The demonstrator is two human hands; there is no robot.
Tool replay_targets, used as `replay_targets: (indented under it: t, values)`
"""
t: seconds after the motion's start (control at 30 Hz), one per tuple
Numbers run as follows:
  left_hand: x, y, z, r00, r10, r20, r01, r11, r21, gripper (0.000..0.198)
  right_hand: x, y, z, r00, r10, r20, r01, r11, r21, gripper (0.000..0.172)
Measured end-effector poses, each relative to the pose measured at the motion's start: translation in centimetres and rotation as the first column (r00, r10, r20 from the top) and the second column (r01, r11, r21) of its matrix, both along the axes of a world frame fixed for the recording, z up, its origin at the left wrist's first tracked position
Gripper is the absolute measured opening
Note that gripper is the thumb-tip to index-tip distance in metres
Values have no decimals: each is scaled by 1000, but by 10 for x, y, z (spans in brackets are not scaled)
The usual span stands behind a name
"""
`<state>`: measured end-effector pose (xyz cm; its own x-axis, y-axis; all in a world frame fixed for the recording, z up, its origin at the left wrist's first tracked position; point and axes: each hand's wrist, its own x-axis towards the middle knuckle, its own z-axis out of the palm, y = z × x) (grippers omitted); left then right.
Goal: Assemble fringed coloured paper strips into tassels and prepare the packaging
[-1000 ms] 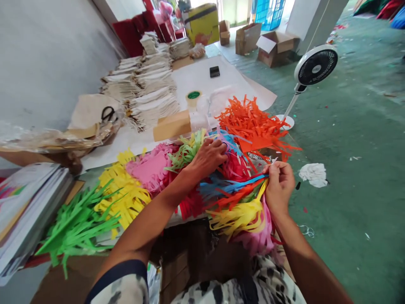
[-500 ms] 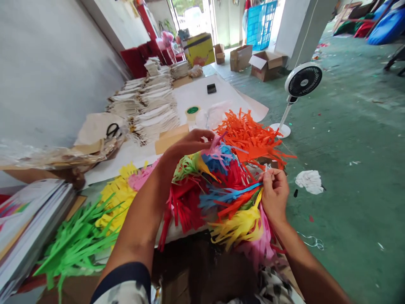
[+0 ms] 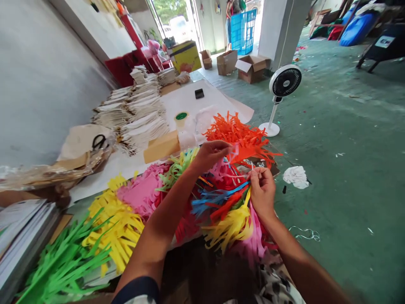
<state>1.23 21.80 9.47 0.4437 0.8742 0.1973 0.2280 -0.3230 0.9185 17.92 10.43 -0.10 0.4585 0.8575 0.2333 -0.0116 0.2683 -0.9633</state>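
Note:
My left hand is closed in a pinch on a pink fringed paper piece lifted above the heaps. My right hand is closed on a bundle of fringed paper strips in blue, orange, yellow and pink that hangs over the table's near edge. Around them lie heaps of cut fringed paper: orange, pink, yellow, light green and green.
Stacks of cream paper bundles, scissors, a tape roll and a dark phone lie on the white table sheet. A white fan stands on the green floor. Cardboard boxes sit further back.
My left hand has dropped the mixed fringe it was lifting and now pinches a pink piece closer to my right hand. The camera has tilted up slightly.

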Motion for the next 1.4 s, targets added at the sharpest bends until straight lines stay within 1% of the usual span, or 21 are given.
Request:
replay_targets:
  t: [0.07,0.13,0.2,0.3,0.4,0.6,0.77,0.97,1.17,1.3,1.4]
  values:
    - [10,-12,-11,1000,-10,-18,11,999,33,35,1,2,1,1000,3,1,-3,1000,3,23]
    - [17,-23,-25,1000,5,-14,-4,999,53,26,1,4,3,1000,-9,5,9,1000,14,22]
    - [23,-33,-40,1000,7,13,-7,999,36,20,1,6,3,999,-31,13,31,999,29,21]
    - [29,-45,-58,999,-4,42,6,999,-33,21,1,7,3,999,-44,27,43,998,41,19]
    - [31,-52,-67,998,23,60,-18,997,-79,26,0,8,0,999,-35,39,34,999,35,18]
    - [28,-54,-71,991,88,99,-83,996,-45,23,0,11,-7,999,-18,38,18,1000,18,19]
    - [25,-52,-75,979,128,161,-122,991,-47,17,-1,9,-5,998,-11,67,11,1000,-2,19]
    - [22,-50,-78,976,136,173,-120,988,-102,18,-2,7,0,995,-26,97,27,1000,-12,17]
    - [20,-49,-80,972,142,186,-110,979,-172,24,-3,6,0,996,-19,91,21,1000,-20,15]
    - [21,-48,-79,966,130,222,-72,965,-251,28,-2,6,0,997,10,81,-7,999,-35,17]
    - [20,-48,-74,961,111,254,-24,947,-321,32,-1,5,0,997,33,77,-29,998,-47,17]
